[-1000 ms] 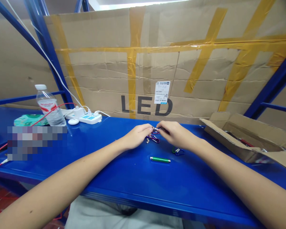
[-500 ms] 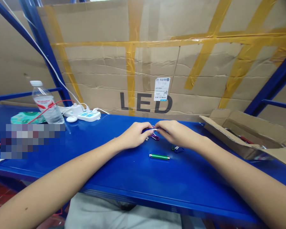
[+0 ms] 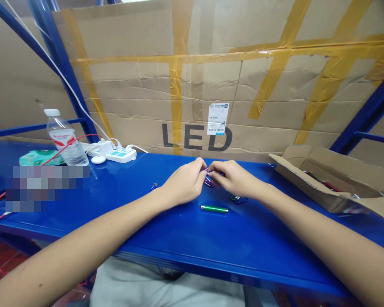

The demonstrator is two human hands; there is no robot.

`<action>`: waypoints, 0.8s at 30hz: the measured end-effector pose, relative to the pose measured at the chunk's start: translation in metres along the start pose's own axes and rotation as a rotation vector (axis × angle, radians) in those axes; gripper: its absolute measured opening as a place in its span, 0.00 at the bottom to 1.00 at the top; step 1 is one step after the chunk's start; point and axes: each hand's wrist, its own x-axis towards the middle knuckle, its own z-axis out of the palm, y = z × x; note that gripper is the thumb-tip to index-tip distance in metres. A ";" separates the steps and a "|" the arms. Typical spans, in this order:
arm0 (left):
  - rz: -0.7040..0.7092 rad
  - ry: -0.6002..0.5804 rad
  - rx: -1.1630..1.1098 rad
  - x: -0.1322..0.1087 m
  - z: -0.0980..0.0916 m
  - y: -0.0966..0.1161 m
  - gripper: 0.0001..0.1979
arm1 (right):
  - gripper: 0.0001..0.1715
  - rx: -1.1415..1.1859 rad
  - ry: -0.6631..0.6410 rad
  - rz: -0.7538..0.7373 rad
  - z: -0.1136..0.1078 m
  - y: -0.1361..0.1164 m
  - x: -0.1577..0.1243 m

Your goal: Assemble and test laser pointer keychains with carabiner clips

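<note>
grey trousers (image 3: 166, 285) show below the front edge of a blue table (image 3: 185, 238), and two bare forearms (image 3: 92, 234) reach in over it from either side. nearest on the tabletop lies a green tube (image 3: 214, 209) with silvery ends, apart from both hands. a little beyond it, below the right wrist, a green clip (image 3: 233, 197) and a blue clip (image 3: 241, 200) lie close together.

the left hand (image 3: 186, 184) and the right hand (image 3: 225, 177) meet at a small slim piece (image 3: 208, 173), which is between their fingertips, above the table. the right thumb and forefinger are pinched narrowly on it; the left fingers are curled in, their tips partly hidden, so i cannot tell whether they grip it too. a purple clip (image 3: 208, 183) shows just below the fingertips, and a small blue item (image 3: 154, 186) lies beside the left wrist.

to the right, an open cardboard box (image 3: 302, 189) holds something red and dark (image 3: 331, 186). on the left are a green packet (image 3: 40, 157), a water bottle (image 3: 67, 149) and, farther back, a white power strip (image 3: 123, 156). behind everything stands a taped cardboard panel (image 3: 131, 94) printed "led", with a white label (image 3: 218, 119).
</note>
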 end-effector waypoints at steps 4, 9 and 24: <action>-0.047 -0.049 0.142 0.002 0.003 0.003 0.11 | 0.09 -0.121 0.062 -0.081 0.003 0.003 0.000; -0.122 -0.125 0.037 0.003 0.002 0.001 0.08 | 0.09 -0.172 0.043 -0.109 0.004 0.005 -0.001; 0.066 -0.063 0.025 0.003 -0.006 -0.006 0.03 | 0.09 0.050 -0.006 0.051 -0.001 -0.002 0.001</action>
